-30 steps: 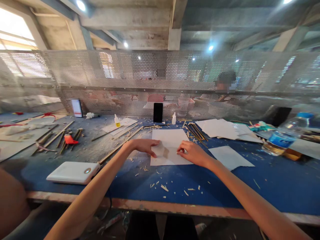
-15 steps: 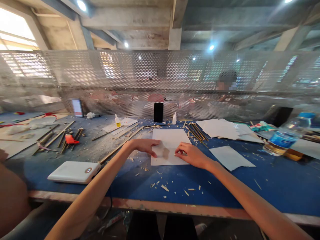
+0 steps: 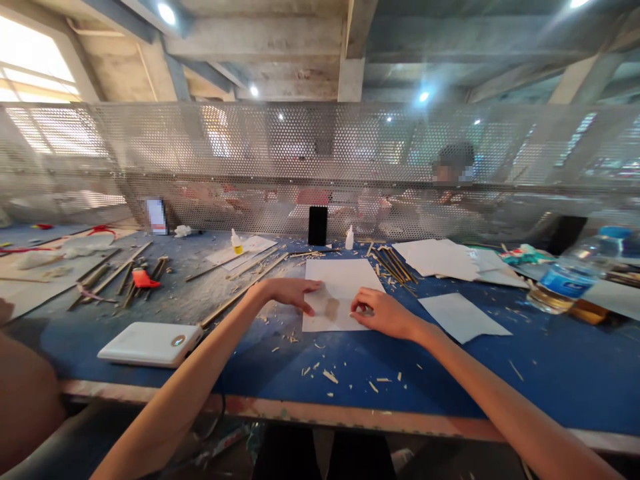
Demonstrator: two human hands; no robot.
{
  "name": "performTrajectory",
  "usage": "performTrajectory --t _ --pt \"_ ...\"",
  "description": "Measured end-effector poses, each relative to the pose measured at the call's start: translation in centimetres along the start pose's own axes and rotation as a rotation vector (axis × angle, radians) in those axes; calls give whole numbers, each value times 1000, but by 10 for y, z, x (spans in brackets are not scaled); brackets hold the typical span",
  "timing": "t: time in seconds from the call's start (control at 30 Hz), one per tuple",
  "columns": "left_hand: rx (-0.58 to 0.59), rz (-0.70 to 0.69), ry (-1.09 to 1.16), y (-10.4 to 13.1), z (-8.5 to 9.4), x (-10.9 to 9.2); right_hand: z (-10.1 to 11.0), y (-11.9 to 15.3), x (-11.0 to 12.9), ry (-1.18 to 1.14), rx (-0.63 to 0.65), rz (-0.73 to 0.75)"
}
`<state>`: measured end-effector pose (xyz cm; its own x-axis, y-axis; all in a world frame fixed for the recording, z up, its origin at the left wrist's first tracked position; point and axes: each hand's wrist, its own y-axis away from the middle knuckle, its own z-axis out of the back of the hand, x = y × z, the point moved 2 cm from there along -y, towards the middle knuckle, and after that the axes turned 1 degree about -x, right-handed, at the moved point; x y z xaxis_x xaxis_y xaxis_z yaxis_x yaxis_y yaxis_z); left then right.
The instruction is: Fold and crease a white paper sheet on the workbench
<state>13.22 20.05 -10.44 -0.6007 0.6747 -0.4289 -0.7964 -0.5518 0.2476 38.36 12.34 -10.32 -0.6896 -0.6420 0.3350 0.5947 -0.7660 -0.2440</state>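
Observation:
A white sheet of paper [image 3: 343, 277] lies flat on the blue table in front of me. My left hand [image 3: 294, 293] rests at the sheet's left edge, thumb and fingers apart, with nothing visible between them. On the sheet's right side is my right hand [image 3: 381, 312], its fingers curled and the thumb and fingertip pinched close to the paper. Whatever that pinch holds, if anything, is too small to make out. Shadow from the hands falls on the middle of the sheet.
Wood shavings [image 3: 330, 377] litter the blue table [image 3: 450, 387]. A white power bank [image 3: 145, 343] is left of my arm. Glue bottles [image 3: 349, 238] and a black phone [image 3: 317, 225] stand behind the paper. Thin sticks [image 3: 395, 265], more paper [image 3: 465, 317] and a water bottle [image 3: 565, 277] are rightward.

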Motion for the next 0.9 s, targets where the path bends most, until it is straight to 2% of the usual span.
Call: performTrajectory --t 0.23,0.4,0.53,0.7,0.9 --pt "2 15 -15 0 0 0 0 0 -1 77 -42 5" --pt "13 31 -13 0 -1 -2 0 0 2 17 -6 25" --pt "10 29 -20 1 0 -2 1 1 3 82 -43 18" --pt "-1 14 -26 0 0 0 -1 1 6 -49 26 10" --pt "11 23 -23 -2 -1 2 0 0 5 9 -2 -1"
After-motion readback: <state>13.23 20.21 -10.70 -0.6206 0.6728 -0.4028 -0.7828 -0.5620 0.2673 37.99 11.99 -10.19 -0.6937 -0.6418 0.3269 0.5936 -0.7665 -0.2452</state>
